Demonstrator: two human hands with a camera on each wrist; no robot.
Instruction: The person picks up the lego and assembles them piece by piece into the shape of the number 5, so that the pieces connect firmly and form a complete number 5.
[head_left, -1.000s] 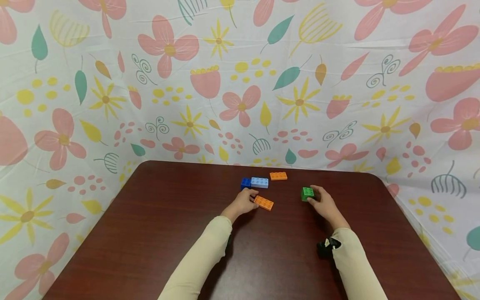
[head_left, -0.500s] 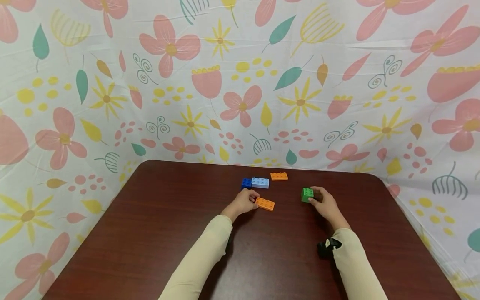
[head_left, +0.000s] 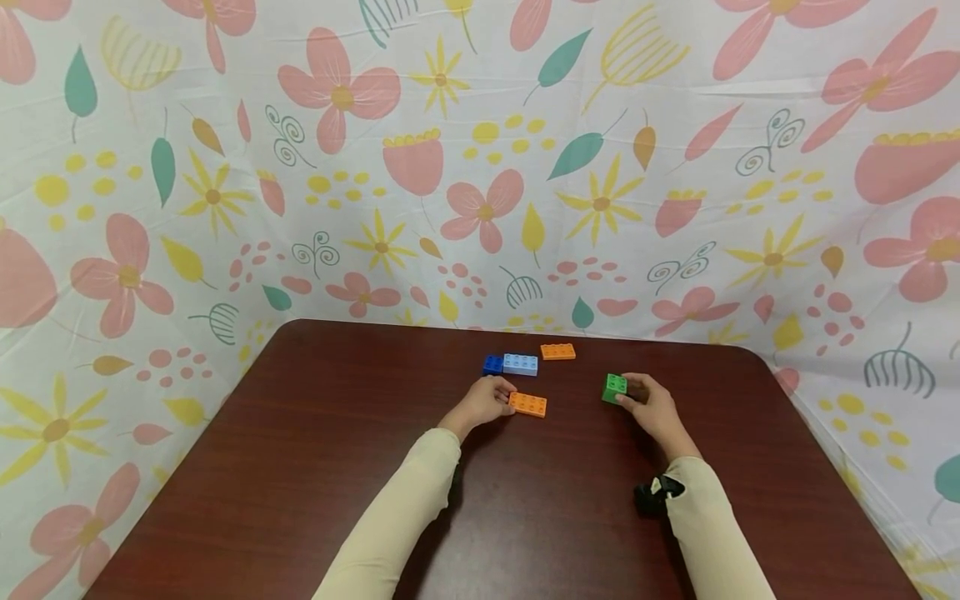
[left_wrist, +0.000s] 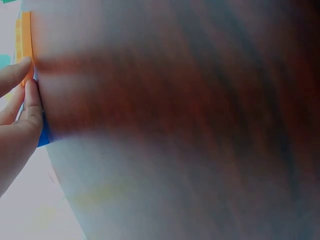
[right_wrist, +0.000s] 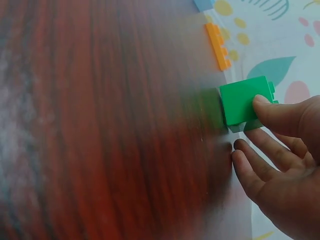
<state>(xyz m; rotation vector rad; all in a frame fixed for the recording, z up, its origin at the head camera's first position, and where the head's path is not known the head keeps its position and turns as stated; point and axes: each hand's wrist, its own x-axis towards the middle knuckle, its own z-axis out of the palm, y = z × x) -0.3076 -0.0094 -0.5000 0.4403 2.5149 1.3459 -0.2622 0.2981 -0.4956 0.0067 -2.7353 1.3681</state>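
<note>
Left hand [head_left: 480, 402] pinches the left end of an orange brick [head_left: 528, 405] between thumb and fingers; the brick extends from the fingertips toward the right hand [head_left: 651, 410], its studs facing up. That right hand pinches a green block [right_wrist: 244, 101], its thumb pressed on one side and a fingertip on another, while the remaining fingers reach out loosely beneath. Whether the green block touches the table [head_left: 337, 492] cannot be told. Just beyond the left hand's fingers sits a dark blue block [head_left: 492, 364], with a light blue brick [head_left: 521, 365] right beside it on the side toward the right hand. Farther from both hands, between them and near the table's far edge, lies a second orange brick [head_left: 558, 352], studs up. Cream sleeves [head_left: 397, 517] cover the arms behind the hands, and a black object [head_left: 648, 500] shows by the right cuff. Past the table, beyond both hands, hangs a white flowered cloth [head_left: 465, 108].
</note>
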